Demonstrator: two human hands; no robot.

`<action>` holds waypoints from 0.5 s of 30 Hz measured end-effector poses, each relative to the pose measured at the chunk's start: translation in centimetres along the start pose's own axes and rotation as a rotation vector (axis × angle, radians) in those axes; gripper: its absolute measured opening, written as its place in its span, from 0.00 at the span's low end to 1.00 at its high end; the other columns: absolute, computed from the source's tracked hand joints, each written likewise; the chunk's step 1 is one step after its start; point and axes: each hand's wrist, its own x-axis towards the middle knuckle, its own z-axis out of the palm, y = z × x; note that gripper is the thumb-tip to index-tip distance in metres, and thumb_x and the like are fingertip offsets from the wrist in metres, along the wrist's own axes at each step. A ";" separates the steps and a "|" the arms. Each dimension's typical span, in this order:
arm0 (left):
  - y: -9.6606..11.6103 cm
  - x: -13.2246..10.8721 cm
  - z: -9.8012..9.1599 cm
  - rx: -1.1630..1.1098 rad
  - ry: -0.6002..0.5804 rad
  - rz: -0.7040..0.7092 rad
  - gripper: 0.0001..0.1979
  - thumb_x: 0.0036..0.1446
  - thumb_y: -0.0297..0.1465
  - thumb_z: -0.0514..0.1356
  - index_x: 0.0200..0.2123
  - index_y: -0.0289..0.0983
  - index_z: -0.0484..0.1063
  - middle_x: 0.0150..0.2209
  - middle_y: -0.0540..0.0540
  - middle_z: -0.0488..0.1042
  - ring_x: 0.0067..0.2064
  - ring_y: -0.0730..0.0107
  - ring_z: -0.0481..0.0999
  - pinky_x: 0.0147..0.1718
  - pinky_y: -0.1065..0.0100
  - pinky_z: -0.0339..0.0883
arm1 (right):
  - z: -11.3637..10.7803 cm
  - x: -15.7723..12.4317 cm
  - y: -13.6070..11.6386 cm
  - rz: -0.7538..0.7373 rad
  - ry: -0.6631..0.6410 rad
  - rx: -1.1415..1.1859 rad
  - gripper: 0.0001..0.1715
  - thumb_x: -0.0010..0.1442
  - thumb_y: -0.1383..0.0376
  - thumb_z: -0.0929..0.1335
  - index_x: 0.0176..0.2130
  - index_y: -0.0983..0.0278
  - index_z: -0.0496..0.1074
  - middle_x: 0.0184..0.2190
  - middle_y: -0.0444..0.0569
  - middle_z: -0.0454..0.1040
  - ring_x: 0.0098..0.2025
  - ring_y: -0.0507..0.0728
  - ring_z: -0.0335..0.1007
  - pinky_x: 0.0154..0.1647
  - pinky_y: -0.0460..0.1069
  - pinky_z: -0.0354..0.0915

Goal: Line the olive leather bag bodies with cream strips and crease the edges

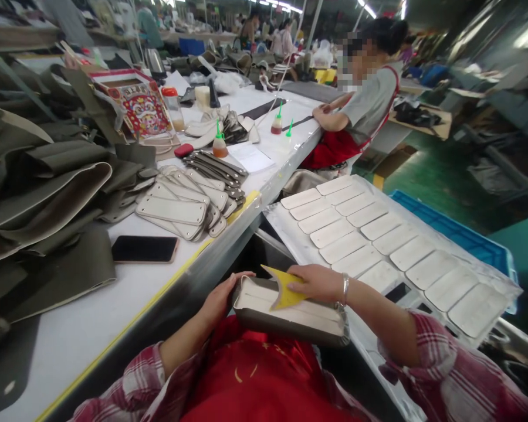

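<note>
In my lap is a box-shaped bag piece [290,328], dark olive outside with a pale lining showing in its opening. My left hand [222,299] grips its left end, fingers along the upper rim. A flat yellow scraper [286,287] with a notched, pointed edge is pinched in my right hand [314,282], its edge against the pale inside. The right hand's fingertips are partly hidden by the scraper.
On the white table [83,328] to my left lie a phone [145,249], pale stitched panels [173,205], glue bottles [220,143] and piled olive leather [48,205]. Rows of pale panels cover a board [275,214] at right, over a blue crate [457,225]. A co-worker [374,99] sits ahead.
</note>
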 end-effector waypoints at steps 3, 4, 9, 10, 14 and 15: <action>-0.2 0.4 0.3 0.107 0.079 -0.045 0.31 0.60 0.49 0.36 0.49 0.37 0.67 0.47 0.45 0.72 0.47 0.63 0.70 0.49 0.65 0.61 | 0.2 2.1 -0.8 0.045 0.074 -0.139 0.23 0.62 0.54 0.56 0.36 0.64 0.71 0.34 0.54 0.74 0.35 0.58 0.68 0.32 0.49 0.56; -0.3 0.4 0.4 0.119 0.093 -0.052 0.32 0.60 0.50 0.35 0.50 0.37 0.67 0.47 0.45 0.72 0.47 0.62 0.70 0.48 0.64 0.61 | 0.3 2.8 -1.0 0.056 0.104 -0.180 0.27 0.63 0.53 0.53 0.33 0.65 0.71 0.32 0.54 0.74 0.34 0.58 0.68 0.31 0.49 0.55; -0.9 0.1 0.6 0.055 0.102 -0.063 0.32 0.59 0.51 0.35 0.50 0.41 0.68 0.47 0.48 0.72 0.48 0.62 0.68 0.50 0.63 0.59 | 1.0 6.1 -1.7 0.008 0.225 -0.421 0.34 0.63 0.49 0.50 0.30 0.64 0.73 0.31 0.52 0.74 0.34 0.56 0.68 0.31 0.49 0.53; -0.9 0.1 0.5 0.045 0.103 -0.067 0.32 0.59 0.51 0.35 0.49 0.41 0.68 0.47 0.48 0.72 0.49 0.61 0.68 0.50 0.62 0.58 | 1.0 6.6 -1.8 -0.031 0.246 -0.456 0.33 0.63 0.49 0.50 0.30 0.64 0.73 0.31 0.52 0.74 0.34 0.56 0.68 0.32 0.49 0.53; -1.3 0.1 0.3 -0.031 0.100 -0.105 0.33 0.58 0.52 0.36 0.49 0.40 0.69 0.47 0.47 0.72 0.51 0.59 0.66 0.52 0.61 0.54 | 0.8 8.6 -2.2 -0.237 0.316 -0.464 0.32 0.62 0.48 0.53 0.30 0.64 0.74 0.28 0.50 0.73 0.33 0.54 0.66 0.37 0.49 0.52; -1.4 0.2 0.3 -0.076 0.098 -0.126 0.33 0.58 0.53 0.36 0.49 0.39 0.69 0.46 0.46 0.72 0.51 0.58 0.66 0.52 0.61 0.54 | 0.8 9.1 -2.4 -0.285 0.326 -0.448 0.32 0.62 0.48 0.53 0.30 0.64 0.74 0.27 0.49 0.73 0.32 0.53 0.66 0.37 0.49 0.51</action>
